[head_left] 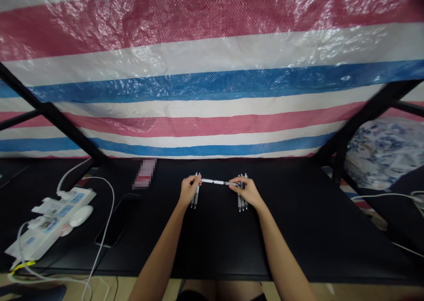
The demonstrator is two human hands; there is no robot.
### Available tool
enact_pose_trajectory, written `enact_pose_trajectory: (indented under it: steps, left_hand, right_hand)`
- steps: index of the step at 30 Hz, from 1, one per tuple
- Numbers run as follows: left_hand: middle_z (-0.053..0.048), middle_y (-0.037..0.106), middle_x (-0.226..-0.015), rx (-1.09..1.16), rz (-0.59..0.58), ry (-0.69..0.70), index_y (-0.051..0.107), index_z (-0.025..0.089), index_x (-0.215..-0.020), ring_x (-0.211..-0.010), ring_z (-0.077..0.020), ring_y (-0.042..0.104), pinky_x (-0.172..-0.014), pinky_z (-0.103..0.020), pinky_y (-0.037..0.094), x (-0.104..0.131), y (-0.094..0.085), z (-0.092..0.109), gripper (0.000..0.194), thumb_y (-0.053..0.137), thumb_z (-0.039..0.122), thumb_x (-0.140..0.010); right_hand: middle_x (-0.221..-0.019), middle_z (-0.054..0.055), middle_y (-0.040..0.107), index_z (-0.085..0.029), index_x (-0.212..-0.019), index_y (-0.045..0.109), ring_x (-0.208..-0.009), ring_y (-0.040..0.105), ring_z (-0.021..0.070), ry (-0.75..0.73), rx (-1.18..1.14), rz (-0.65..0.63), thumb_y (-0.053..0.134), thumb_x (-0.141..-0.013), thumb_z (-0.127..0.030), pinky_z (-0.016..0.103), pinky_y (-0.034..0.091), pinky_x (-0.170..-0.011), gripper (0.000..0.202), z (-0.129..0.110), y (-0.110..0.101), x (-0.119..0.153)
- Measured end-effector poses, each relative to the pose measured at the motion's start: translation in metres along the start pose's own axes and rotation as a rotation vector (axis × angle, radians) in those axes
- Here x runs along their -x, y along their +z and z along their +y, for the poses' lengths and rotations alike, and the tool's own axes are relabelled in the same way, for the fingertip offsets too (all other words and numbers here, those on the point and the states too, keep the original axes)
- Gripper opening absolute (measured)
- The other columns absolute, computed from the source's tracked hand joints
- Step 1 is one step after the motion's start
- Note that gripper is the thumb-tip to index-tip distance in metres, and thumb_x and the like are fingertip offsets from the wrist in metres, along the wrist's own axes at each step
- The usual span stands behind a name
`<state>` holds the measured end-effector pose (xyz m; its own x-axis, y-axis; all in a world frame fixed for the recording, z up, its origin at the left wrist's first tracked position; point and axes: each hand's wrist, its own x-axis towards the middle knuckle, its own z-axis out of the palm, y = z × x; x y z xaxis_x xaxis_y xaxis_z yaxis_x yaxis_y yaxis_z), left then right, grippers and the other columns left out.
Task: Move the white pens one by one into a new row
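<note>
Between my two hands a white and grey pen (214, 182) is held level, crosswise above the black table. My left hand (190, 187) pinches its white end. The fingers of my right hand (245, 190) are closed on its grey end. Under my left hand lie a couple of similar pens (195, 199), tips toward me and partly covered by the fingers. Beneath my right hand, several more pens (243, 204) lie side by side, also pointing toward me, their middles hidden by the hand.
On the left are a white power strip (62, 210) with plugs and cables, a white mouse-like object (81, 216) and a black phone (117, 219). A blurred pink packet (145, 174) lies farther back. Striped sheeting (212, 124) hangs behind the table (218, 248), between black frame bars (71, 129).
</note>
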<state>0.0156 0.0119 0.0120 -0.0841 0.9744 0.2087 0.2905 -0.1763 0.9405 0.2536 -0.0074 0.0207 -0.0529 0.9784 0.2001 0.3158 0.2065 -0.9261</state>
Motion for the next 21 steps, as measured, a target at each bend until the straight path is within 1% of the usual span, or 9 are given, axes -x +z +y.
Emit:
enact_pose_trajectory:
  steps: [5, 7, 12, 15, 17, 19, 21]
  left_hand:
    - [-0.002, 0.061, -0.059, 0.003, -0.015, 0.013, 0.06, 0.016, -0.052, -0.062, -0.0145, 0.057, -0.068, -0.026, 0.041, 0.001, -0.0007, 0.0027, 0.039, 0.054, 0.044, -0.078]
    - [-0.002, 0.061, -0.06, -0.006, -0.021, 0.013, 0.06, 0.016, -0.052, -0.063, -0.0146, 0.057, -0.069, -0.026, 0.041, 0.0011, -0.0009, 0.0033, 0.039, 0.054, 0.044, -0.078]
    - [-0.002, 0.063, -0.061, -0.012, -0.026, 0.017, 0.062, 0.016, -0.054, -0.065, -0.0156, 0.059, -0.07, -0.027, 0.042, 0.0005, -0.0004, -0.0003, 0.037, 0.055, 0.043, -0.078]
    - [-0.002, 0.063, -0.061, -0.009, -0.035, 0.033, 0.062, 0.017, -0.055, -0.066, -0.0161, 0.059, -0.071, -0.028, 0.042, 0.0001, -0.0002, -0.0026, 0.036, 0.055, 0.043, -0.078]
    - [-0.002, 0.063, -0.06, -0.01, -0.027, 0.035, 0.061, 0.017, -0.053, -0.065, -0.0158, 0.058, -0.071, -0.028, 0.041, 0.0, -0.0003, -0.0019, 0.036, 0.055, 0.042, -0.078]
    - [-0.002, 0.061, -0.058, -0.007, -0.01, 0.023, 0.059, 0.017, -0.051, -0.063, -0.015, 0.057, -0.069, -0.027, 0.04, 0.0002, -0.0006, 0.0007, 0.037, 0.055, 0.042, -0.078]
    - [-0.001, 0.059, -0.056, 0.002, 0.012, 0.003, 0.058, 0.017, -0.051, -0.06, -0.0142, 0.055, -0.067, -0.027, 0.039, 0.0005, -0.0011, 0.0037, 0.037, 0.055, 0.042, -0.078]
  right_hand:
    - [-0.084, 0.006, 0.071, -0.021, -0.078, 0.07, -0.083, 0.064, 0.022, 0.008, -0.011, -0.008, 0.068, -0.069, -0.035, 0.035, 0.046, -0.08, 0.017, 0.0007, 0.0006, -0.0002]
    - [-0.084, 0.006, 0.071, -0.02, -0.079, 0.07, -0.083, 0.064, 0.0215, 0.015, -0.027, -0.017, 0.067, -0.07, -0.038, 0.034, 0.047, -0.079, 0.02, 0.0009, 0.0009, -0.0004]
    - [-0.07, 0.005, 0.069, -0.018, -0.085, 0.068, -0.07, 0.063, 0.0189, 0.035, -0.087, -0.07, 0.062, -0.075, -0.046, 0.031, 0.046, -0.069, 0.029, 0.0016, 0.002, -0.0007]
    - [-0.061, 0.003, 0.067, -0.017, -0.088, 0.067, -0.056, 0.058, 0.0159, 0.05, -0.067, -0.09, 0.053, -0.081, -0.05, 0.028, 0.042, -0.056, 0.036, 0.0033, 0.0037, -0.0004]
    - [-0.056, 0.003, 0.065, -0.017, -0.09, 0.066, -0.049, 0.053, 0.0143, 0.048, -0.039, -0.094, 0.048, -0.084, -0.051, 0.027, 0.038, -0.051, 0.039, 0.0045, 0.0048, -0.0001]
    - [-0.056, 0.002, 0.065, -0.017, -0.092, 0.066, -0.049, 0.052, 0.0141, 0.042, -0.021, -0.089, 0.047, -0.085, -0.051, 0.027, 0.038, -0.051, 0.04, 0.0051, 0.0051, 0.0002]
    - [-0.059, 0.003, 0.066, -0.017, -0.094, 0.065, -0.054, 0.056, 0.015, 0.034, -0.023, -0.069, 0.052, -0.082, -0.05, 0.027, 0.042, -0.056, 0.037, 0.0051, 0.0043, 0.0005]
